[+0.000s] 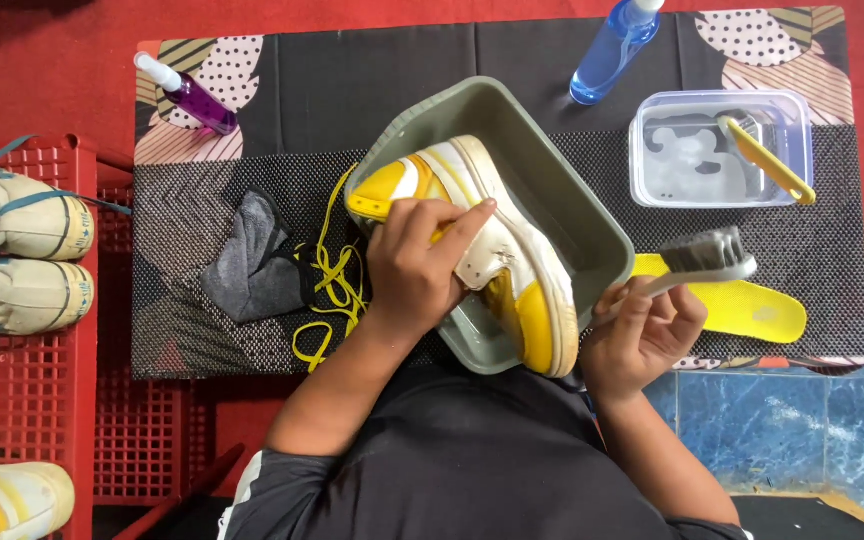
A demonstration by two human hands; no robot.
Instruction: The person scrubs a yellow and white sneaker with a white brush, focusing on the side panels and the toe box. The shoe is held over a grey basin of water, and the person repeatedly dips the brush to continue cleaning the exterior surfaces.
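Fingers of the left hand [414, 262] are gripping the yellow-and-white shoe [497, 250] over the grey tub [592, 230]; right hand [642, 335] is clutching a brush [702, 258]. Wet leather is probably slippery, so the stiff sole edge is looking safest to hold.

On the mat [732, 215]: purple bottle [187, 95], blue bottle [612, 48], grey cloth [252, 260], yellow laces [327, 280], insole [752, 305], clear tub [717, 105] holding a yellow brush [772, 160]. Worn sneakers [17, 250] sit on a red crate [72, 400].
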